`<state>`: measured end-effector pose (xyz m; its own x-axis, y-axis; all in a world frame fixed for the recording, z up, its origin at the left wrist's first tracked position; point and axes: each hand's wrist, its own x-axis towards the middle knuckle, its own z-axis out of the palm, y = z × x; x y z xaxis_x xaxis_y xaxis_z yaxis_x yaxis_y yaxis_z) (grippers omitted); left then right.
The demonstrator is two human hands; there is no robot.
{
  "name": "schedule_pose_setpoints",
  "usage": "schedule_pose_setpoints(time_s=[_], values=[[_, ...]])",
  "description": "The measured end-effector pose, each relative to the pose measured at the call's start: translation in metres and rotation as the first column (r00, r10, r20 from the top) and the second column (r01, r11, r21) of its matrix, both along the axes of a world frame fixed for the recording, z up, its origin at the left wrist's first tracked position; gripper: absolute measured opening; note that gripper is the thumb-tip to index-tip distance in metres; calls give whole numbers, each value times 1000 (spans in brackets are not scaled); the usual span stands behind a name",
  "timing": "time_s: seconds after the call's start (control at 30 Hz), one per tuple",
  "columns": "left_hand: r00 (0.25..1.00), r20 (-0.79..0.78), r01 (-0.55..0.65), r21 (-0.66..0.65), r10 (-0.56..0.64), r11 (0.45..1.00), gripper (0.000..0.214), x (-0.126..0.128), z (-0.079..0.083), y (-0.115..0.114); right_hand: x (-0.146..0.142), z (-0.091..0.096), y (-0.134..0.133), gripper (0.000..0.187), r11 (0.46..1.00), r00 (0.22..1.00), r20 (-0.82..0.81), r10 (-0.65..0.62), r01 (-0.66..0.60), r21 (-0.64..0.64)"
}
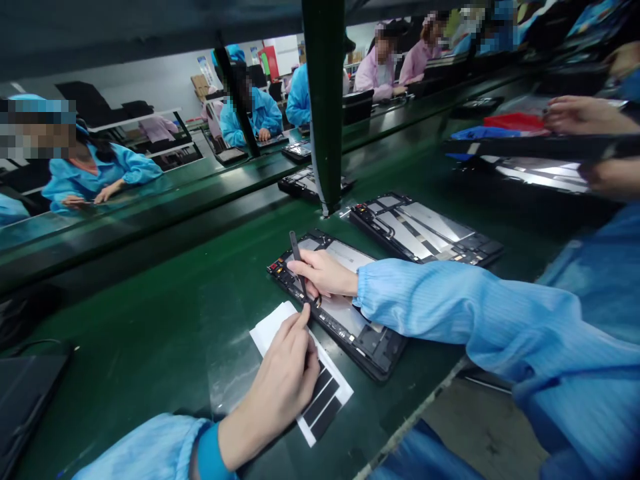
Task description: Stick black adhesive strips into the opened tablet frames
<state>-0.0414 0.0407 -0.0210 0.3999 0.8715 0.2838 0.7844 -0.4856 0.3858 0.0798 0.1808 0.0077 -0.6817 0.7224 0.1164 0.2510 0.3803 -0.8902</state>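
Green belt: one black tool over one tablet, one strip sheet beside

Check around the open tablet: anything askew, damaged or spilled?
Nothing stands out. The open tablet lies flat on the green belt, the strip sheet flat beside it under the left hand; the right hand holds a black tool over it.
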Motion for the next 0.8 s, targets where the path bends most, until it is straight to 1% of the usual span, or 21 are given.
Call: schedule_pose_setpoints(time_s=[0.13,0.23,0.3,0.37,0.4,0.43,0.47,0.5,0.53,0.57,0.6,0.63,0.7,0.77,0.8], values=[[995,91,-35,-105,45,994,13,16,2,-10,0,2,-1,22,1000,1000,-1,-3,3,8],[995,94,-17,-193,36,981,19,26,6,-21,-3,-1,-2,24,1000,1000,-8,-14,14,-15],[995,93,-2,-202,21,979,21,28,10,-24,-4,-3,-2,26,1000,1000,-21,-11,10,-28],[994,105,5,-162,12,987,20,26,15,-19,-3,0,1,30,1000,998,-51,-20,19,-12],[993,114,-9,-142,26,990,19,23,18,-13,0,4,3,31,999,997,-64,-41,41,-2],[991,119,-49,-131,65,990,17,19,21,-5,5,9,7,31,997,996,-57,-71,72,15],[985,114,-111,-149,128,983,16,14,25,5,10,14,12,30,993,994,-21,-109,110,46],[974,98,-182,-190,203,965,18,8,28,16,17,19,18,28,985,987,56,-150,145,94],[959,68,-252,-249,276,935,24,2,31,28,25,24,25,25,969,963,182,-197,163,188],[946,34,-295,-317,321,901,32,-3,33,38,33,26,31,21,936,913,313,-261,160,313],[939,9,-316,-372,344,872,40,-8,35,48,40,27,38,18,901,833,443,-331,139,411],[936,-5,-321,-415,351,851,46,-12,36,55,46,26,44,20,877,742,545,-391,120,466],[939,-1,-308,-454,345,836,52,-15,34,64,53,19,54,26,875,643,637,-426,112,471],[936,24,-300,-471,352,830,53,-12,30,66,54,10,60,32,888,602,681,-416,109,446],[933,61,-283,-486,355,827,53,-9,28,65,54,6,63,33,889,585,693,-421,114,444]])
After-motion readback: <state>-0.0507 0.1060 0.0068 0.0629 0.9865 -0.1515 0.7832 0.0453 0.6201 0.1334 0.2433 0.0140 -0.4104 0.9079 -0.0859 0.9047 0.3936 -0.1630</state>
